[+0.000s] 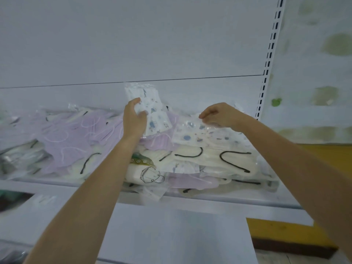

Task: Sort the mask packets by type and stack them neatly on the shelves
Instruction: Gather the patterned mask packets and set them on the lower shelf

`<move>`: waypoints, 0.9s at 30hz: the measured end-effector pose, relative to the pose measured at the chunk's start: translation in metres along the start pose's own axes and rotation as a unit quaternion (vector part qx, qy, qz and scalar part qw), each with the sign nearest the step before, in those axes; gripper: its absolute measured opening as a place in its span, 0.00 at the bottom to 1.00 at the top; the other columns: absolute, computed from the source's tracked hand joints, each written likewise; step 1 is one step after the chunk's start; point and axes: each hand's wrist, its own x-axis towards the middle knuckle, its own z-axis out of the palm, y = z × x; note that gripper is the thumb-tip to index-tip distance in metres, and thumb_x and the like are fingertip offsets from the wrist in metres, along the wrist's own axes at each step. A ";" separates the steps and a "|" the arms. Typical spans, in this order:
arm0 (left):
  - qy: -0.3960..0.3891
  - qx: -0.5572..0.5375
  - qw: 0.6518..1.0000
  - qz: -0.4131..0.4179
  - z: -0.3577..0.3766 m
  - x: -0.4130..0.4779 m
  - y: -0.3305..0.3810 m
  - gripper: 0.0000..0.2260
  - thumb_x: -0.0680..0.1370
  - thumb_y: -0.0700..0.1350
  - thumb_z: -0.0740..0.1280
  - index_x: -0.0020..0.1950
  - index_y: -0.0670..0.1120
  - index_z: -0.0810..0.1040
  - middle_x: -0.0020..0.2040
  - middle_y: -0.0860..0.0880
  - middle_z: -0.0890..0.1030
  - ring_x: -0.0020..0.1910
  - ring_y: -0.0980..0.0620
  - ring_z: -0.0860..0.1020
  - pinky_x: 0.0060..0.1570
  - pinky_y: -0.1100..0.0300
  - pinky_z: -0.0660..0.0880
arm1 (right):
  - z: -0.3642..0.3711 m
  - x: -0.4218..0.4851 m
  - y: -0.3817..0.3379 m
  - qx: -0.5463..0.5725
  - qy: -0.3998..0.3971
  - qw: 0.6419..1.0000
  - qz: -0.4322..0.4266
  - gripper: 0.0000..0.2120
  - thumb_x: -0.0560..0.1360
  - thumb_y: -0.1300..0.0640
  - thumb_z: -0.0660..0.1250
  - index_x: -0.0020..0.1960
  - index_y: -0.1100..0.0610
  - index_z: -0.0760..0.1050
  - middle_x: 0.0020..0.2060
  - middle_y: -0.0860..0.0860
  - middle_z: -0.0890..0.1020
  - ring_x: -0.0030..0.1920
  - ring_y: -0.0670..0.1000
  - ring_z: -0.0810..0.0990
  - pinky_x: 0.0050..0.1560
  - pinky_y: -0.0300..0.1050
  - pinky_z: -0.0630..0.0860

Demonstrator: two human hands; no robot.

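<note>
Reaches up with both bare arms to a white shelf heaped with mask packets in clear wrap. Grips a printed packet in the left hand, thumb across its front and fingers curled behind, holding it upright above the heap and in front of the white back panel. Pinches with the right hand, fingers curled, the top edge of a second printed packet lying flat on top of the heap, just right of the first and of the same blue-dotted pattern. Underneath and to the left, lilac packets in a loose, overlapping spread. Under the right hand, cream packets with black ear loops, mixed with more lilac ones. Near the shelf's front edge, between the arms, a drawn-mask packet. At the right, a slotted post; below, a lower shelf.
</note>
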 end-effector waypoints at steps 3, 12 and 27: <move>0.024 0.022 0.999 0.024 -0.007 -0.003 0.003 0.19 0.78 0.35 0.59 0.69 0.45 0.68 0.68 0.48 0.68 0.68 0.52 0.66 0.61 0.68 0.61 | -0.008 0.009 0.002 0.128 0.118 0.984 0.019 0.09 0.74 0.66 0.64 0.47 0.54 0.78 0.33 0.51 0.75 0.29 0.47 0.70 0.31 0.37 0.68; -0.162 -0.081 0.982 0.047 0.032 -0.031 0.051 0.19 0.78 0.42 0.65 0.69 0.48 0.68 0.66 0.54 0.70 0.62 0.62 0.66 0.61 0.67 0.64 | 0.004 0.014 -0.009 0.358 0.135 0.923 0.034 0.11 0.75 0.69 0.65 0.55 0.61 0.71 0.40 0.57 0.78 0.38 0.51 0.79 0.39 0.37 0.80; -0.212 -0.023 0.977 0.015 0.091 -0.034 0.058 0.23 0.76 0.30 0.55 0.68 0.48 0.69 0.60 0.55 0.68 0.27 0.57 0.68 0.24 0.73 0.64 | -0.069 -0.019 0.105 -0.072 0.205 0.950 0.226 0.24 0.76 0.57 0.65 0.69 0.64 0.64 0.67 0.60 0.70 0.66 0.60 0.69 0.66 0.50 0.65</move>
